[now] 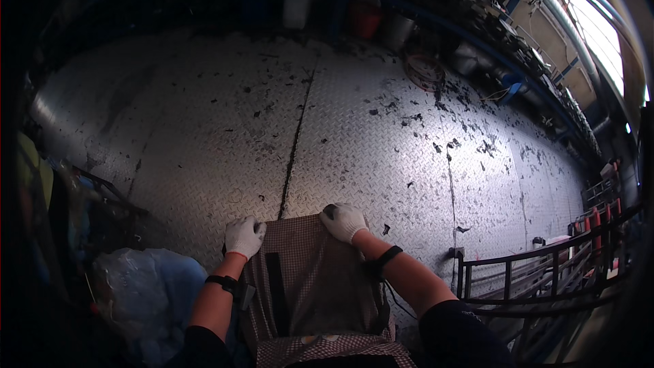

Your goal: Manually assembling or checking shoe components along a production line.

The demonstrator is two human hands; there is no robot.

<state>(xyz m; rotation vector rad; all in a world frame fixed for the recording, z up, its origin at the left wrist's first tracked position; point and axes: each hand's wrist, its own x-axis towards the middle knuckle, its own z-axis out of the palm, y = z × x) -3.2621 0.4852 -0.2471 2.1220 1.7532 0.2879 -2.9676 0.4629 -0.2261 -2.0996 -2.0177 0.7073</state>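
A brown checked cloth, shaped like an apron, stretches from the front of my body away from me. A black strip runs along its left part. My left hand, in a white knitted glove with a dark fingertip area, is closed on the cloth's far left corner. In a matching glove, my right hand grips the far right corner. The far edge is pulled fairly straight between the two hands, and the middle sags in soft folds. Both thumbs and fingertips are partly hidden. Dark bands circle both wrists.
A metal tread-plate floor with scattered dark scraps spreads ahead. To the left sits a bluish plastic bag. A dark metal railing curves along the right. Farther off stand a white container, a red bucket and a coiled hose.
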